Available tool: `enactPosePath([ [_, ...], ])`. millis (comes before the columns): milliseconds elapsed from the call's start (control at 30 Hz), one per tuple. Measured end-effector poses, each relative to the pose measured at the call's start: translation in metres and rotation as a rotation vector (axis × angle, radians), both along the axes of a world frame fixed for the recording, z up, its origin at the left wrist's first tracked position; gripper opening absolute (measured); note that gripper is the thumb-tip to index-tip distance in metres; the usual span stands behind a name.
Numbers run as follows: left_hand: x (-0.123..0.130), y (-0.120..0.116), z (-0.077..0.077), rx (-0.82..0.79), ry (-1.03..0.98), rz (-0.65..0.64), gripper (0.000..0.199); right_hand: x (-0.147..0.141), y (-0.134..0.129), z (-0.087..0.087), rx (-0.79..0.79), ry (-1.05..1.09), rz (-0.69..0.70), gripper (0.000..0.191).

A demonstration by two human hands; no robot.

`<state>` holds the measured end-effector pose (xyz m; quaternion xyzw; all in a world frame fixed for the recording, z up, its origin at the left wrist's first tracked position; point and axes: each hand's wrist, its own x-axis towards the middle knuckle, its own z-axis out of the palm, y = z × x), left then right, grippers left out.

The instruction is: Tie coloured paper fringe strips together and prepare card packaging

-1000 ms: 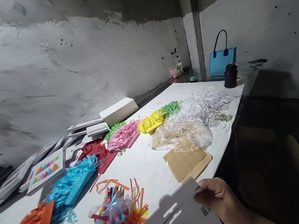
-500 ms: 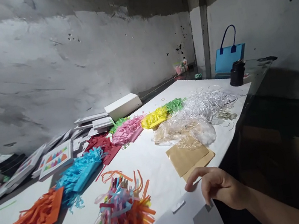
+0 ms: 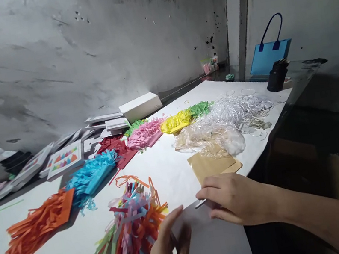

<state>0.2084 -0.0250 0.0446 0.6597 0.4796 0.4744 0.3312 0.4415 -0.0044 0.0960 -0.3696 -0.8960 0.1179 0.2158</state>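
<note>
A white cardboard box (image 3: 217, 244) lies at the near edge of the table, between my hands. My right hand (image 3: 233, 198) is closed at its far edge, with the fingertips at a small white flap. My left hand (image 3: 169, 244) is around the box's left side, fingers bent along it; part of its grip is hidden. Left of that hand rests a bundle of mixed-colour paper strips (image 3: 132, 233). Just beyond my right hand lie brown paper envelopes (image 3: 211, 165), partly under a clear plastic bag (image 3: 213, 137).
Fringed tissue paper lies in a row: orange (image 3: 40, 231), blue (image 3: 93, 176), red (image 3: 121, 152), pink (image 3: 145, 134), yellow (image 3: 177, 121). Behind are printed white boxes (image 3: 64, 159). White string (image 3: 234, 109), a black pen holder (image 3: 278, 76) and a blue bag (image 3: 270, 58) stand farther right.
My right hand has moved from the box's right corner to the flap on its far edge. My left hand has come up into view along the left side. The camera view has shifted.
</note>
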Motion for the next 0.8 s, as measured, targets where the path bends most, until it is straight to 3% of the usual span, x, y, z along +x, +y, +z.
enactPosePath([
  [133, 0.0, 0.001, -0.007, 0.01, 0.031, -0.007, 0.028, -0.004, 0.007, 0.0, 0.016, -0.113, 0.046, 0.03],
  [333, -0.012, 0.013, -0.021, 0.003, 0.062, -0.163, 0.038, -0.004, 0.016, -0.009, 0.266, -0.217, 0.104, 0.03],
  [533, -0.014, 0.014, -0.026, -0.101, -0.016, -0.225, 0.042, 0.0, 0.016, -0.003, 0.132, -0.2, 0.139, 0.051],
  [800, -0.01, 0.019, -0.025, -0.103, -0.07, -0.238, 0.049, -0.006, 0.02, 0.004, 0.076, -0.248, 0.142, 0.03],
])
